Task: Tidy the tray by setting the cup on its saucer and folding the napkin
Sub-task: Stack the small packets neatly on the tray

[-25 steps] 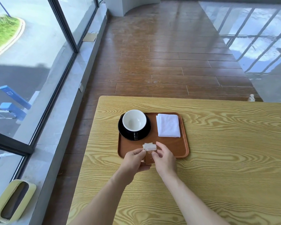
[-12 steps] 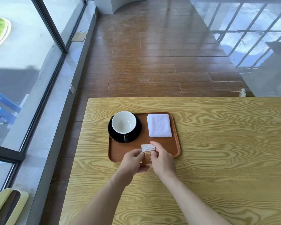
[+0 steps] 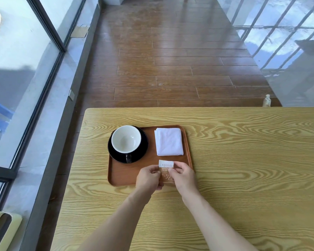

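Note:
A brown wooden tray (image 3: 123, 175) lies on the yellow wood-grain table. On its left part a white-lined black cup (image 3: 126, 138) stands upright on a black saucer (image 3: 144, 147), handle toward me. A folded white napkin (image 3: 169, 141) lies flat on the tray's right part. At the tray's near edge my left hand (image 3: 149, 176) and my right hand (image 3: 183, 175) both pinch a small brown and white sugar packet (image 3: 166, 166), one hand on each side. The packet's lower part is hidden by my fingers.
The table (image 3: 243, 160) stretches far to the right and toward me. A glass wall with dark frames runs along the left. A pale green chair back (image 3: 2, 230) shows at the bottom left. A small bottle (image 3: 267, 100) stands on the floor beyond the table.
The camera view has shifted, so the tray sits further right in the frame. My hands still hold the packet at the tray's near edge; it sits a little lower and flatter.

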